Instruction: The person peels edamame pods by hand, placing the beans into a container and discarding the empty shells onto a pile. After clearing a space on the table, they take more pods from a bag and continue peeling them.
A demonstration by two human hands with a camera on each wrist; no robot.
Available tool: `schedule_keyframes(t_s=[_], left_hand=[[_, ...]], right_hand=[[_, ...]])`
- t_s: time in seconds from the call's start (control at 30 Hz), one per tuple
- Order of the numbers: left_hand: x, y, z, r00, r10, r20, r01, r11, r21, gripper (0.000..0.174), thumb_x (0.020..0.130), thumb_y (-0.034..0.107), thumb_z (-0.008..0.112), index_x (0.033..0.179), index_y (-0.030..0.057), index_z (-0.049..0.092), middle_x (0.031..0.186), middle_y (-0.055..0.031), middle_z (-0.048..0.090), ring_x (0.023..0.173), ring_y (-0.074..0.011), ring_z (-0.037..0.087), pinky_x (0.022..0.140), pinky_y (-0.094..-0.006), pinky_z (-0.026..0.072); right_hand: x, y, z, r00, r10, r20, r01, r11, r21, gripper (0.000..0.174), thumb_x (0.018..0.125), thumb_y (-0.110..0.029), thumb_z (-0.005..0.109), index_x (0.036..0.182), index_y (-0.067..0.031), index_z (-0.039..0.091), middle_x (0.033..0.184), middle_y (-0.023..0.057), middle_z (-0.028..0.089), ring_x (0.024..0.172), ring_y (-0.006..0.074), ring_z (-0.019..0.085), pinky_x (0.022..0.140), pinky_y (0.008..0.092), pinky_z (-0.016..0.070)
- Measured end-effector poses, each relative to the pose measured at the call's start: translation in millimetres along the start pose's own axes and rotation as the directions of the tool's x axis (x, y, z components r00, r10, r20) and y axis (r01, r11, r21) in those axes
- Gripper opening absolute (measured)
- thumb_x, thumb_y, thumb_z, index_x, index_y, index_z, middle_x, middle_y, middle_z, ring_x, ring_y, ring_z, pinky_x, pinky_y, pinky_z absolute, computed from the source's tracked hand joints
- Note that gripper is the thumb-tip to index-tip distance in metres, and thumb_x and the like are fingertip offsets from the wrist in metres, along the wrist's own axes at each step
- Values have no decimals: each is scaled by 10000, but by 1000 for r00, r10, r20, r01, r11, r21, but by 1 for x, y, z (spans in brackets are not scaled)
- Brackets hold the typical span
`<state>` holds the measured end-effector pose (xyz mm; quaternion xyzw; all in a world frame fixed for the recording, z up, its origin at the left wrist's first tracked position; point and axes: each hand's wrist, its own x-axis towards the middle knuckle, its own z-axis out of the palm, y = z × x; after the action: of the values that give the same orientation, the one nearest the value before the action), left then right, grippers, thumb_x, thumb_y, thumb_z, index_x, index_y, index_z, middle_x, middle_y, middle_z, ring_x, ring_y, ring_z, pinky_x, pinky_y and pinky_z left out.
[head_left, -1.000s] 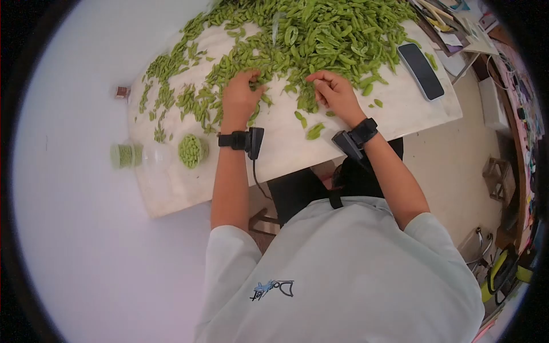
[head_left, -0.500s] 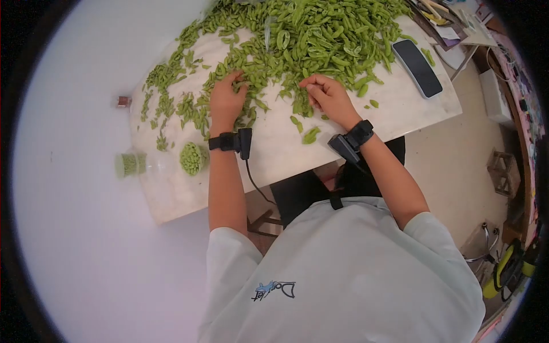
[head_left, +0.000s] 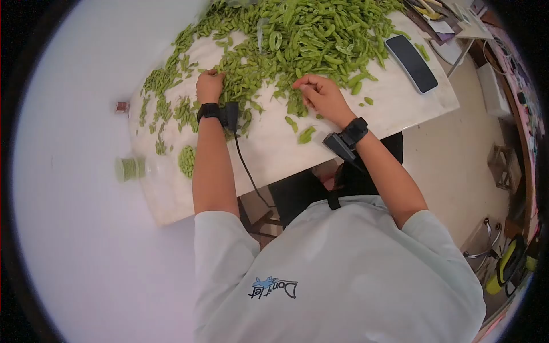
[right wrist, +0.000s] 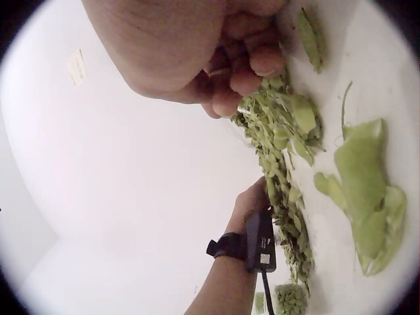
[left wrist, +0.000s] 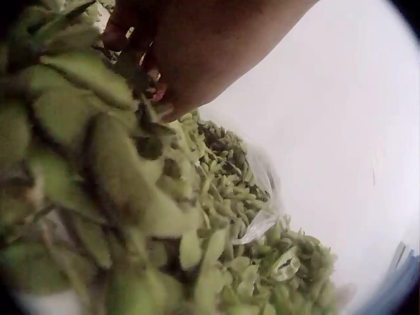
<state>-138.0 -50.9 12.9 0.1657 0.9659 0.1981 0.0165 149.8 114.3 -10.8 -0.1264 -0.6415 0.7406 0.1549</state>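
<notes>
My left hand (head_left: 210,86) reaches down among the green soybean pods (head_left: 237,80) on the left part of the table. In the left wrist view its fingers (left wrist: 167,108) bend down into the pods, their tips partly hidden in shadow; whether they grip a pod I cannot tell. Near the front edge of the big heap (head_left: 326,40), my right hand (head_left: 324,97) hovers over the table with loosely curled fingers (right wrist: 244,80). Nothing shows in it. Below it on the tabletop lie a few loose pods, among them a crumpled, pale green clump (right wrist: 364,177).
A container of shelled beans (head_left: 187,161) stands beside my left forearm, with a clear tub of beans (head_left: 130,169) farther left against the wall. At the right lies a phone (head_left: 410,64). The white table (head_left: 274,154) ends just in front of my body. A cable (head_left: 246,166) hangs from the left wrist.
My left hand has moved left and farther away, into the pods. The right hand keeps nearly the same pose. The whole view has shifted slightly.
</notes>
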Motion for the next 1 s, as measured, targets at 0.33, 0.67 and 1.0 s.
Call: schedule_keyframes(t_s=[0.33, 0.67, 1.0], left_hand=[[-15, 7, -13, 958, 178, -226, -234, 940, -250, 299, 843, 220, 665, 1093, 56, 669, 927, -107, 686, 778, -193, 632, 717, -313, 499], [-148, 52, 29, 948, 316, 42, -106, 437, -893, 238, 926, 61, 577, 1153, -10, 571, 988, -65, 657, 857, -101, 583, 769, -230, 462], [-146, 61, 45, 945, 300, -130, -173, 122, -977, 270, 955, 149, 558, 1183, 4, 558, 955, -29, 624, 788, -88, 543, 682, -245, 460]], right_hand=[[0, 0, 1, 1000, -28, -4, 28, 999, -34, 199, 939, -147, 513, 1024, -10, 630, 646, 2, 566, 579, 64, 514, 554, 235, 422], [15, -5, 13, 995, -96, -12, 92, 976, -198, 321, 928, -272, 589, 1096, -1, 624, 739, 57, 627, 650, 100, 567, 618, 258, 454], [52, 7, 21, 953, -259, 157, 291, 927, -237, 292, 940, -280, 572, 849, -4, 546, 698, 36, 506, 641, 118, 418, 601, 283, 393]])
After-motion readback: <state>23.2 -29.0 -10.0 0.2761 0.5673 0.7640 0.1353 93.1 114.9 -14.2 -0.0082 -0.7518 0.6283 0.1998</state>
